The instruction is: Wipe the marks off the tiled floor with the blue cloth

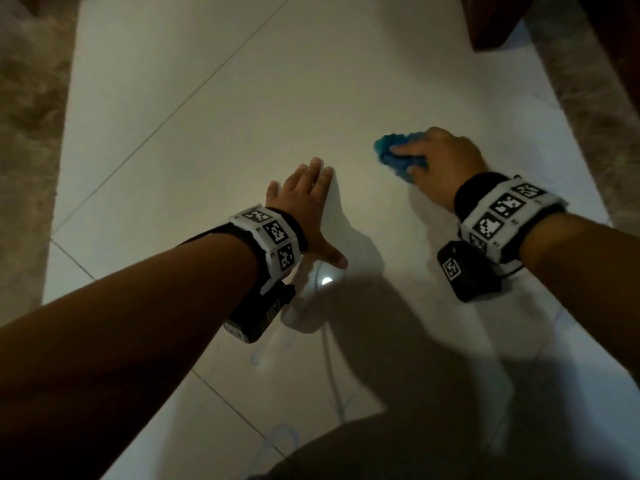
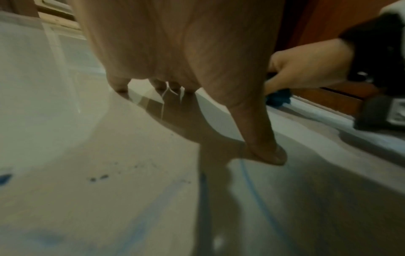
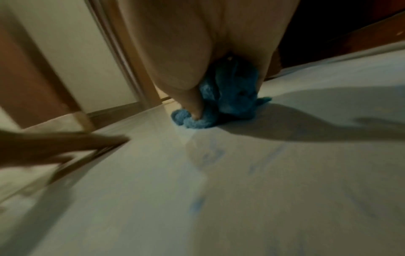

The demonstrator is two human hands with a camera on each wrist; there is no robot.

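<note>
Blue cloth (image 1: 398, 155) bunched on the tiled floor (image 1: 242, 98) toward its right edge, right hand (image 1: 440, 161) curled round it, grip pinching the wad. Left hand (image 1: 304, 199) flat on floor beside, fingers spread. Blue marks (image 2: 252, 187) near; dark wooden furniture (image 1: 491, 19) at far right corner.

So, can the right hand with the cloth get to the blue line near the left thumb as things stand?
Probably yes. The right hand grips the cloth on the floor, and bare tile lies between it and the blue line. Only the left hand, pressed flat, with its thumb beside the line, may need to shift.
</note>
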